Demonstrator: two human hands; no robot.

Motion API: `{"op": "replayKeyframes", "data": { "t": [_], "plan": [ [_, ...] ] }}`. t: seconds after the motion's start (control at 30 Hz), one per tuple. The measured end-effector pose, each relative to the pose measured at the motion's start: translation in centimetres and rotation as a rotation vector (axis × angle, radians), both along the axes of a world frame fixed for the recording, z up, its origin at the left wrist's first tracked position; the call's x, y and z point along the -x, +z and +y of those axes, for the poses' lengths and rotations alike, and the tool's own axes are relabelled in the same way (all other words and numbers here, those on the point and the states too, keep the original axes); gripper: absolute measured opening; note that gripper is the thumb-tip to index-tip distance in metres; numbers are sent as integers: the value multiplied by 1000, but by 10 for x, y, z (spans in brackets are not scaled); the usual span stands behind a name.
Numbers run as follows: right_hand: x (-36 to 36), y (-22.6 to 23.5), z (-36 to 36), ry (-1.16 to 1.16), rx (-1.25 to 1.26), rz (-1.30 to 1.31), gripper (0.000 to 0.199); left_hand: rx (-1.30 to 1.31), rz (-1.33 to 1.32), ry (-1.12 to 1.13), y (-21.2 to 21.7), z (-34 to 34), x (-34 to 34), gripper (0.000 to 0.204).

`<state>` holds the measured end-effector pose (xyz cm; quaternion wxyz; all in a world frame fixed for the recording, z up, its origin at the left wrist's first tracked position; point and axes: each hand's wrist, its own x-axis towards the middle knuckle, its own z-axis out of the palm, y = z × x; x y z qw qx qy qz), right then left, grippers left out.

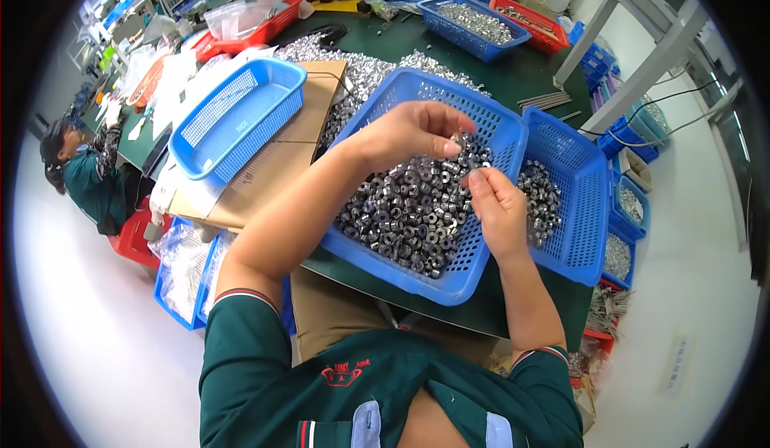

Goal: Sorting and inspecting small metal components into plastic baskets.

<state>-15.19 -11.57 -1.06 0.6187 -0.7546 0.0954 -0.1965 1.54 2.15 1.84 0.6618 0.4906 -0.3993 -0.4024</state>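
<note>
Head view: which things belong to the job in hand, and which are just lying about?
Apparently in use:
left hand and right hand, over the rings
small metal rings
blue basket holding them
second blue basket to its right, with similar parts, probably

Apparently lying about:
light-blue basket
cardboard under it
metal rods

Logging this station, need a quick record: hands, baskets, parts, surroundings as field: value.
main basket: blue basket, perforated, in front of the person
contents: many small metal rings
left hand: left hand, over the rings, fingers curled; grip unclear
right hand: right hand, above the basket's right side, fingertips together; grip unclear
right: second blue basket, similar parts at its left side
left: light-blue basket, overlapping brown cardboard
beyond: heaped silver parts
far left: seated co-worker
</note>
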Motion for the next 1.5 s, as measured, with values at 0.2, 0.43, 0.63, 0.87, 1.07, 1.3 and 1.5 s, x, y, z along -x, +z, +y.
{"op": "replayKeyframes", "data": {
  "t": [0.2, 0.43, 0.63, 0.87, 1.07, 1.3, 1.5],
  "plan": [
    [2, 6, 0, 54, 75, -11, 21, -85, -136, -87, -4, -5, 3, 27],
    [0, -3, -3, -1, 258, -85, 16, -109, -384, 13, 0, -4, 10, 16],
    [0, 1, 5, -172, 915, -247, 19, -274, -184, -23, -6, -6, 9, 17],
    [-1, 1, 7, -181, 937, -144, 21, -298, -177, -13, -2, -9, 10, 17],
    [-3, -4, -7, -45, 488, -98, 23, -211, -255, -2, -2, -8, 9, 16],
    [-2, 1, -5, 20, 77, 31, 26, -169, 168, 84, -1, -7, -1, 9],
    [-3, -3, -7, 15, 125, -35, 26, -576, -1038, 28, -9, 0, -10, 20]
  ]
}}
